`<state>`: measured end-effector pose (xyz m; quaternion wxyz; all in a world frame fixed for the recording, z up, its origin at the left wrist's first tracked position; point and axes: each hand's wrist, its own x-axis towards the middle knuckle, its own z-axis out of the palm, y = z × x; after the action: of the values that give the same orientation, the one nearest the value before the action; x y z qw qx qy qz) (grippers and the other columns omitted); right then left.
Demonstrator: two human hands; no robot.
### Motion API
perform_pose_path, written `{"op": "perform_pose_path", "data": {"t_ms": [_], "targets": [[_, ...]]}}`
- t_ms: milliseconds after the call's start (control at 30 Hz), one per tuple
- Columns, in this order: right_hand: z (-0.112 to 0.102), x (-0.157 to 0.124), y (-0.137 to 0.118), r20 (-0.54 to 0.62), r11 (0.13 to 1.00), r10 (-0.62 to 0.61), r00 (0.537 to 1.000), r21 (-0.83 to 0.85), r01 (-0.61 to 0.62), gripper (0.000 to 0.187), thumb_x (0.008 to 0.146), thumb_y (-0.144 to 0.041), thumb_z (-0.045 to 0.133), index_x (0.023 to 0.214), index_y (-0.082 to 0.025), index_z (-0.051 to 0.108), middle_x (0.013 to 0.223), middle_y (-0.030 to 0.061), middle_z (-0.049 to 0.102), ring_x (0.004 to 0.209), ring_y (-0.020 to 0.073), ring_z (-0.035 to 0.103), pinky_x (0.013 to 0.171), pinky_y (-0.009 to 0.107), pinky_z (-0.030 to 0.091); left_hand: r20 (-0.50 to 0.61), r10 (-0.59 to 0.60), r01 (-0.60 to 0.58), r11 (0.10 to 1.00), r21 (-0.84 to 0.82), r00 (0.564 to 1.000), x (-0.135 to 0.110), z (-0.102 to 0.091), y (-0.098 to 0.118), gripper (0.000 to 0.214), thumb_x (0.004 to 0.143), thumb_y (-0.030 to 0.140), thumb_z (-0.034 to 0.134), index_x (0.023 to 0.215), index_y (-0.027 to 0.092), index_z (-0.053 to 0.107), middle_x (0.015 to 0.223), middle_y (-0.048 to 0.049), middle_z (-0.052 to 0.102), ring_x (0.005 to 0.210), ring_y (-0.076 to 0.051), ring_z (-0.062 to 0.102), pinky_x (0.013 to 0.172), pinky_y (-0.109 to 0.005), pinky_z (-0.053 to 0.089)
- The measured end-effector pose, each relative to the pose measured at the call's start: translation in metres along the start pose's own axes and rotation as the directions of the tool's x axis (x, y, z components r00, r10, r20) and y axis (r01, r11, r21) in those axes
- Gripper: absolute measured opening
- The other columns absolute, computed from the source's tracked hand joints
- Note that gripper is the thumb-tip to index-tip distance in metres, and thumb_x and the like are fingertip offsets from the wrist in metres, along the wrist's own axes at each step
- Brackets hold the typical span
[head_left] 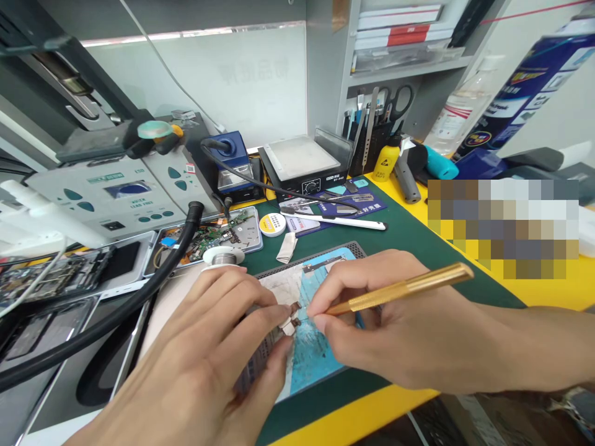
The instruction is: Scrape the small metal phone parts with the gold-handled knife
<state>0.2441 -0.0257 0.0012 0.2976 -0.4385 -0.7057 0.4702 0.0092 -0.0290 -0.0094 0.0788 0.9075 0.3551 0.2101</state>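
Note:
My left hand [209, 353] pinches a small electronic part [290, 319] between thumb and forefinger, resting over a flat board on the blue work mat [320, 362]. My right hand [395, 322] grips a gold-coloured metal tool [409, 286] like a pen, its tip touching the small part beside my left fingertips. Both hands are closed on what they hold. The tool's tip is partly hidden by my fingers.
A thick black hose [139, 291] runs across the left. Behind stand a grey rework station [116, 195], a tray of circuit boards [218, 232], a black hot plate [302, 161], a white pen [339, 220], a tool holder [372, 133] and a yellow bottle [387, 162]. The green mat [409, 241] lies on a yellow table.

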Motion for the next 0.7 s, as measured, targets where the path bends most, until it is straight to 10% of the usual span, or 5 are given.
{"op": "perform_pose_path", "data": {"t_ms": [700], "targets": [[-0.0012, 0.0023, -0.0008, 0.015, 0.996, -0.047, 0.999, -0.077, 0.048, 0.016, 0.072, -0.001, 0.067, 0.076, -0.016, 0.071, 0.061, -0.0067, 0.063, 0.052, 0.0042, 0.047, 0.046, 0.014, 0.034, 0.007, 0.063, -0.063, 0.997, 0.035, 0.998, 0.0016, -0.0019, -0.0054, 0.022, 0.091, 0.019, 0.063, 0.11, 0.029, 0.061, 0.103, -0.001, 0.062, 0.099, -0.022, 0.057, 0.098, -0.048, 0.045]]}}
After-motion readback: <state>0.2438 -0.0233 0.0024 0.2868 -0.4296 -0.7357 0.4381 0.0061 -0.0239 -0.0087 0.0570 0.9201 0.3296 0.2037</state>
